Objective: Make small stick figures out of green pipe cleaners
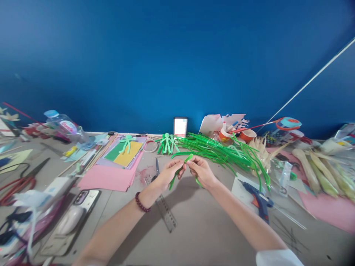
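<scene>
Both hands pinch a bent green pipe cleaner (189, 158) above the middle of the table. My left hand (172, 173), with a dark red bead bracelet (142, 202) on its wrist, is closed on it from the left, and one end hangs below the fingers. From the right, my right hand (204, 173) grips the same piece, fingertips close to those of the left. Just behind lies a bundle of long green pipe cleaners (219, 149). Small green pipe-cleaner figures (167, 143) stand to its left. A clear ruler (165, 213) lies beneath my left forearm.
Pink paper (107, 177) and coloured sheets lie left, near a phone (91, 197) and red-handled scissors (23, 184). To the right are a blue glue gun (256, 197), paper cups (247, 135) and corn husks (321, 175). A blue wall (177, 66) stands behind.
</scene>
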The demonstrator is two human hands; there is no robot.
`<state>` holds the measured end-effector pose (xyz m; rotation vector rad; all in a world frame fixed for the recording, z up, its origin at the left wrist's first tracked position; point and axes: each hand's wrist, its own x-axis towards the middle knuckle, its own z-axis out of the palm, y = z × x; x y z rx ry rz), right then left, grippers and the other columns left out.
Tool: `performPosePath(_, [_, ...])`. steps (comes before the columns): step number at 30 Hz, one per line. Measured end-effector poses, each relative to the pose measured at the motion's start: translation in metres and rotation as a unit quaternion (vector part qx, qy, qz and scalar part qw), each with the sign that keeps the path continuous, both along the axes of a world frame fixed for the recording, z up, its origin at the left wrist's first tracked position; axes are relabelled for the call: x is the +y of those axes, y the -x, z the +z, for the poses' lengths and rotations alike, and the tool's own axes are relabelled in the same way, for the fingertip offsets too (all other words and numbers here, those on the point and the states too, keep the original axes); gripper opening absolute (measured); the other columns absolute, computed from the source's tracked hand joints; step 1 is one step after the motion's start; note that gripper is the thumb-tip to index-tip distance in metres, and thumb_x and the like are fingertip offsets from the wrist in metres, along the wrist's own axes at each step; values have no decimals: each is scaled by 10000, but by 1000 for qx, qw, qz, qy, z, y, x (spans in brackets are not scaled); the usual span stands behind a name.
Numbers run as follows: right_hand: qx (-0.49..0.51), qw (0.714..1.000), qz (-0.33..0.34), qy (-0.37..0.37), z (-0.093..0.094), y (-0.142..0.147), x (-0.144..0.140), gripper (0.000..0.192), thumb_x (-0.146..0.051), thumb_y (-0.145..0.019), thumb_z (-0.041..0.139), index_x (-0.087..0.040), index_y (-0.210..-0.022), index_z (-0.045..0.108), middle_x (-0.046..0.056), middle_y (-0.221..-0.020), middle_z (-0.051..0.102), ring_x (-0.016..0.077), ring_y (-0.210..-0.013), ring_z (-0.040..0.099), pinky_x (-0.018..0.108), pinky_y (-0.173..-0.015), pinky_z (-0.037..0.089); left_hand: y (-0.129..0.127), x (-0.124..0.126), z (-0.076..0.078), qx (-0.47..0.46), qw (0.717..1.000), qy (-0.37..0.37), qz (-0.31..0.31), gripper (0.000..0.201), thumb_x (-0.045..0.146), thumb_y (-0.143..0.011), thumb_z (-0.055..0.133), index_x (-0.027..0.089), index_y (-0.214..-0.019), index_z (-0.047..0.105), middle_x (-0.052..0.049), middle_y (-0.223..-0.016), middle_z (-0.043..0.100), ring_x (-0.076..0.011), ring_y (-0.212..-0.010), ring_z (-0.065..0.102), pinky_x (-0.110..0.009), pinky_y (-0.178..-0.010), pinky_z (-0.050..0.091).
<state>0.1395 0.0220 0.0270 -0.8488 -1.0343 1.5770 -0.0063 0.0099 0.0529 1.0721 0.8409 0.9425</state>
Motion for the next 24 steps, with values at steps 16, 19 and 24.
performPosePath(16, [-17,999,35,2,6,-3,-2,283,-415,-679,707,-161,-662,584,-39,-541,505,26,-396,246,189,-378,156,-2,-1,-8,-100,989,86,-71,240,376,-742,613,152,-705,534,53,-499,379,-63,-429,340,-201,-429,276])
performPosePath(19, [-39,999,-10,3,3,-1,0,279,-404,-667,713,-167,-646,567,-61,-507,429,33,-399,266,193,-381,162,-2,0,-6,7,999,-26,21,280,400,-703,668,143,-784,592,39,-545,473,-67,-465,403,-208,-462,302])
performPosePath(24, [-90,994,-68,-3,1,0,0,274,-397,-649,718,-175,-685,562,-61,-534,447,35,-399,280,201,-385,176,-6,1,-5,2,997,-45,67,339,463,-694,668,135,-755,608,30,-563,511,-74,-490,457,-218,-503,358])
